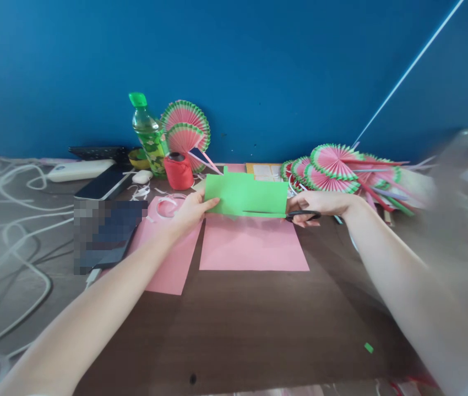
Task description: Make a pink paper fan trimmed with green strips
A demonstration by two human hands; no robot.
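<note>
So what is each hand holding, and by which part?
Left hand pinches the green paper sheet by its left edge; right hand grips black scissors by the handles.

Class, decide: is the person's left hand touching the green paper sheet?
Touching. The head view shows the left hand pinching the green paper sheet at its left edge, thumb lying on its face.

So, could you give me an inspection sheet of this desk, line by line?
Surface: dark brown table; pink sheets lying flat on it.
Things in hand: green paper held above the pink sheets; scissors, blades along its lower edge.
Clutter: bottle, red ribbon spool and paper fans at the back; phone at left; green scrap near the front.
Hands: left hand pinches the green paper; right hand grips the scissors.
Cables: white cables looped at left.
Surroundings: blue wall.
</note>
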